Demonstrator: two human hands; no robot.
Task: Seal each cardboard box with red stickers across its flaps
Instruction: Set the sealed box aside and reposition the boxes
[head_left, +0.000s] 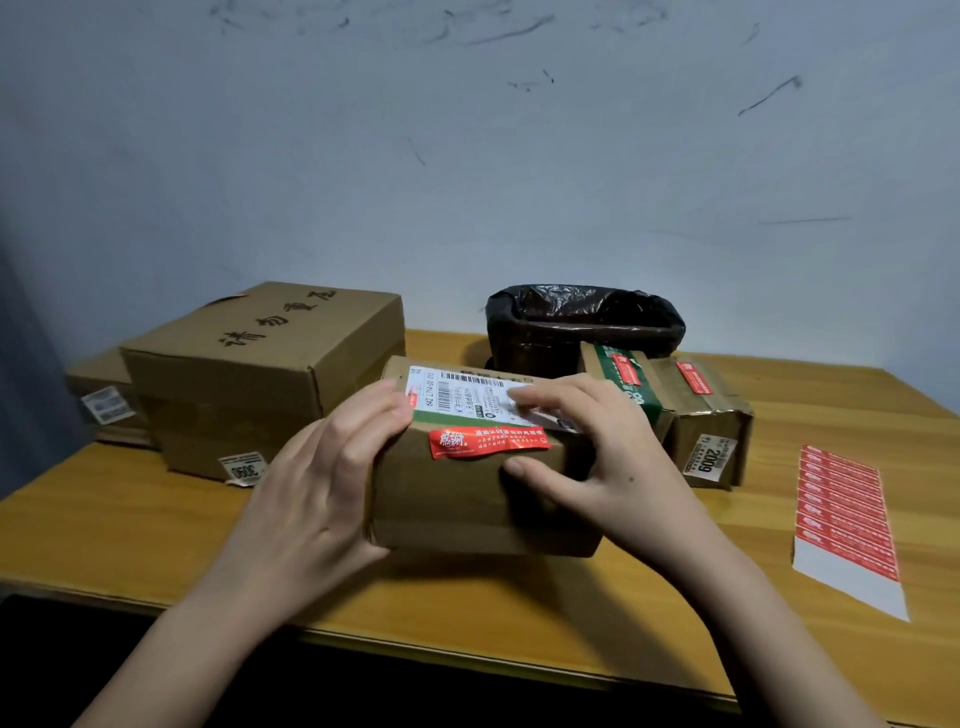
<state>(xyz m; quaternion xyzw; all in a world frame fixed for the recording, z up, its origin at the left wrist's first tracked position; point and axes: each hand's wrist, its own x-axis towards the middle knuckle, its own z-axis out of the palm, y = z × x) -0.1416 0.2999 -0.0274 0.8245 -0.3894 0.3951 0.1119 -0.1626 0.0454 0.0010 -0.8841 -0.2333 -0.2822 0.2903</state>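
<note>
A small cardboard box (452, 504) with a white shipping label on top sits near the table's front edge. A wrinkled red sticker (485, 441) lies along the top of its front face. My left hand (317, 488) grips the box's left end, fingers wrapped over the top corner. My right hand (597, 457) holds the right end, fingers on the label and thumb pressed on the front face just under the sticker's right end. A sheet of several red stickers (844, 509) lies flat at the right.
A large cardboard box (249, 374) with black characters stands at the back left, on a flatter box (98, 389). A box (685, 410) with green tape and two red stickers sits behind right. A black bag (582, 322) is at the back. The wooden table (571, 623) edge runs along the front.
</note>
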